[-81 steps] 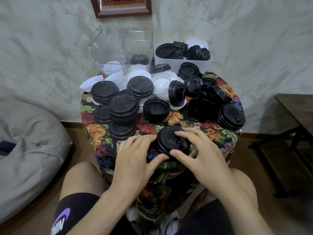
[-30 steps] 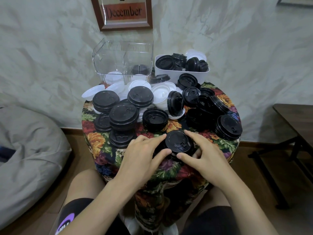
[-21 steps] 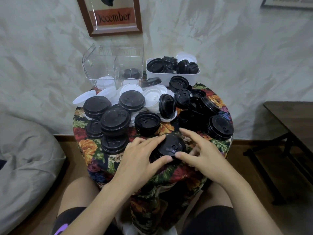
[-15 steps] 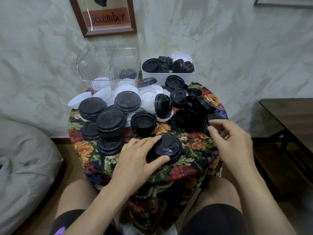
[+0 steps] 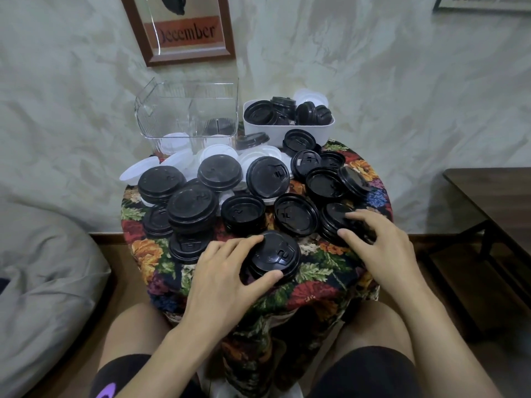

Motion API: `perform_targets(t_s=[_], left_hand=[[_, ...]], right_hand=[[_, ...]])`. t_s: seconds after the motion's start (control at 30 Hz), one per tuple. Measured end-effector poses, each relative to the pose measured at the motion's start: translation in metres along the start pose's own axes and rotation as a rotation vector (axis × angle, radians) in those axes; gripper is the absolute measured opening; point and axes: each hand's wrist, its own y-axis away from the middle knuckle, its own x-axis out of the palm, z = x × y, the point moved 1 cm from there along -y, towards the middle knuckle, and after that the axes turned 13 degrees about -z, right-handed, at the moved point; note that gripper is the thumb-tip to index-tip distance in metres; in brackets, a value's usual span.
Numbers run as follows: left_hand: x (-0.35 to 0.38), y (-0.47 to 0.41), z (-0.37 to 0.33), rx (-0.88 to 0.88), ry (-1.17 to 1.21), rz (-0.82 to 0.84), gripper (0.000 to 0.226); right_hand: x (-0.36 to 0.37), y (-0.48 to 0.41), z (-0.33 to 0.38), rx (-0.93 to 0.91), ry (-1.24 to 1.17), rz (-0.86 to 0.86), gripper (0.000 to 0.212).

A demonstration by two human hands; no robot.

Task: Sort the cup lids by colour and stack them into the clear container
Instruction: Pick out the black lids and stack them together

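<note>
one upright lid stack (image 5: pixel 277 254), in left hand (image 5: pixel 221 278); second stack (image 5: pixel 333 221), in right hand (image 5: pixel 383 249)

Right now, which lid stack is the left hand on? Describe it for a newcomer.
Start at the floral table. At the middle of its near edge sits a black lid stack, gripped by the left hand. It is nearest the person, in front of all others, including the right stack under the right hand.

You're in a home living room: a grey beanbag (image 5: pixel 43 285), a floral-clothed table (image 5: pixel 330 271) (small, round), a framed "December" print (image 5: pixel 184 27).
</note>
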Motion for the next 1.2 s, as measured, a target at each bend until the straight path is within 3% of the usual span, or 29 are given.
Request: perform_targets(t_s=[0.27,0.47,0.63,0.8,0.97,1.2], left_hand=[[-0.003,-0.001,-0.002,0.002,-0.016,0.068,0.076],[-0.007,-0.002,-0.003,-0.016,0.004,0.106,0.073],[-0.008,-0.002,-0.002,0.006,0.012,0.121,0.071],[-0.010,0.000,-0.002,0.004,0.050,0.110,0.077],[-0.008,0.001,0.004,-0.048,0.052,0.184,0.098],[-0.015,-0.001,0.009,-0.094,0.128,0.259,0.099]], right_hand=[[-0.007,-0.002,-0.004,0.076,-0.192,-0.126,0.030],[-0.011,0.006,0.007,0.043,-0.290,-0.127,0.025],[-0.008,0.031,0.038,-0.126,-0.325,-0.017,0.025],[0.007,0.054,0.056,-0.277,-0.198,0.194,0.037],[0.013,0.060,0.054,-0.301,-0.180,0.260,0.044],[0.014,0.059,0.053,-0.209,-0.262,0.278,0.048]])
